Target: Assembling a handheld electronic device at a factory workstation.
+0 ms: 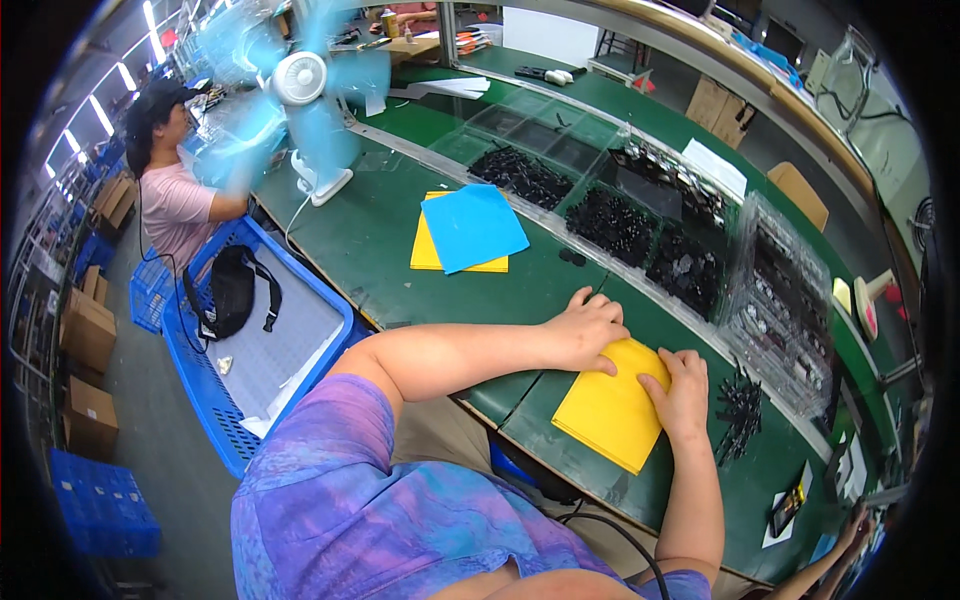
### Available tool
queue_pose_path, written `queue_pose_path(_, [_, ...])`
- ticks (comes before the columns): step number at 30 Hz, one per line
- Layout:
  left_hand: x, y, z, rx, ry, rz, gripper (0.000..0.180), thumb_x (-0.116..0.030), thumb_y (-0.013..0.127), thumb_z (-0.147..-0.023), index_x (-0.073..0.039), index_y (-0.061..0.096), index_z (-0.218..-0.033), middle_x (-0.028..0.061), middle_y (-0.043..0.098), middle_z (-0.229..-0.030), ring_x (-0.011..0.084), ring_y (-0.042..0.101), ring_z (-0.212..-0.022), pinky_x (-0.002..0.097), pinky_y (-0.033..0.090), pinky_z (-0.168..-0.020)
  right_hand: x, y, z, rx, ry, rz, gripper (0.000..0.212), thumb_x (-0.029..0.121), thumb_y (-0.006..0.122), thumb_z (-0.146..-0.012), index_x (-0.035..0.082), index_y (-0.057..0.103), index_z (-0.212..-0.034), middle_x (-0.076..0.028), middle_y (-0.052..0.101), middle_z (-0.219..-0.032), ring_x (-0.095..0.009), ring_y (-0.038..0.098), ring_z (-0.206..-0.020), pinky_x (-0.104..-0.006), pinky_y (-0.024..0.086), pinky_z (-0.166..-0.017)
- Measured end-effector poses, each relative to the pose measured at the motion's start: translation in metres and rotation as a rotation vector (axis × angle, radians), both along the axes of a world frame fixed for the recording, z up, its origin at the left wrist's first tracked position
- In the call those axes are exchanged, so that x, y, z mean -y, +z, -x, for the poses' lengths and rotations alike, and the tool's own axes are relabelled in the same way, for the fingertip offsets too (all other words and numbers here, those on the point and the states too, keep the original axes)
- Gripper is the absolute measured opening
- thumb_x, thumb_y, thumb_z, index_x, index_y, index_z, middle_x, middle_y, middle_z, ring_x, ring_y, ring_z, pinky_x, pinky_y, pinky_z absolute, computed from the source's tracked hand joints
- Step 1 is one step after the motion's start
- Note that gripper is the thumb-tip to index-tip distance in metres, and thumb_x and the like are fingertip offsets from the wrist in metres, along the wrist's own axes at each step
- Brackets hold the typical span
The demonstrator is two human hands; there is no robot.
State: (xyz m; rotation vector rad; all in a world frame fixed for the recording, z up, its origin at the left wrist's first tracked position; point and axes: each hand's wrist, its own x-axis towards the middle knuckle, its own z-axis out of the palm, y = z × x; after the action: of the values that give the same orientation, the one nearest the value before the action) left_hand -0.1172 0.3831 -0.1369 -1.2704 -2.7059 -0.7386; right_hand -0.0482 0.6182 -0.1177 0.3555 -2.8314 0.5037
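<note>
A neat stack of yellow sheets (610, 410), cloth or paper I cannot tell, lies tilted on the green table in front of me. At its far left edge, my left hand (585, 335) is closed on the stack, with its thumb on top and fingers over the edge. My right hand (683, 392) grips the right edge in the same way, thumb resting on the yellow surface. Farther off to the left, a blue sheet (475, 228) lies askew over more yellow sheets (430, 252).
Clear trays of small black parts (605, 220) line the table's far side. Loose black strips (738, 415) lie right of my hand. A spinning fan (300, 78) stands at the far left, near a co-worker (180, 200). A blue basket (345, 335) holds a black bag (235, 292).
</note>
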Motion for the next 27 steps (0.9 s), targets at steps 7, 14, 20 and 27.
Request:
queue_pose_path(7, [0.003, 0.002, -0.001, 0.102, -0.023, -0.006, 0.044, -0.035, 0.08, -0.076, -0.008, 0.067, -0.109, 0.0108, 0.053, -0.115, 0.0321, 0.043, -0.123, 0.0615, 0.02, -0.113, 0.005, -0.005, 0.002, -0.009, 0.036, 0.058, 0.037, 0.019, 0.081, -0.073, 0.006, 0.072, -0.106, -0.013, 0.065, -0.092, -0.032, 0.06, -0.09, -0.0417, 0.047, -0.086])
queue_pose_path(14, [0.0, 0.0, 0.007, 0.082, -0.048, -0.087, 0.026, -0.03, 0.078, -0.079, -0.01, 0.069, -0.093, 0.0067, 0.061, -0.102, 0.0278, 0.049, -0.119, 0.0602, 0.021, -0.113, 0.013, -0.004, 0.001, 0.018, 0.089, 0.309, 0.017, 0.015, 0.079, -0.074, 0.007, 0.072, -0.088, -0.01, 0.067, -0.083, -0.03, 0.062, -0.081, -0.0402, 0.048, -0.078])
queue_pose_path(20, [0.003, -0.003, 0.008, -0.014, -0.066, -0.155, 0.023, -0.032, 0.075, -0.08, -0.01, 0.073, -0.087, 0.0023, 0.065, -0.093, 0.0239, 0.053, -0.115, 0.0608, 0.022, -0.112, 0.008, -0.003, 0.004, -0.046, 0.142, 0.198, 0.017, 0.018, 0.078, -0.076, 0.005, 0.069, -0.08, -0.01, 0.068, -0.078, -0.03, 0.064, -0.077, -0.0394, 0.048, -0.078])
queue_pose_path(27, [-0.002, -0.002, 0.006, 0.018, -0.059, -0.146, 0.023, -0.032, 0.074, -0.081, -0.01, 0.073, -0.088, 0.0022, 0.066, -0.093, 0.0231, 0.055, -0.112, 0.0586, 0.024, -0.112, 0.003, -0.005, 0.0, -0.096, 0.187, 0.114, 0.017, 0.024, 0.075, -0.08, 0.007, 0.07, -0.08, -0.008, 0.069, -0.077, -0.028, 0.065, -0.078, -0.0388, 0.047, -0.082])
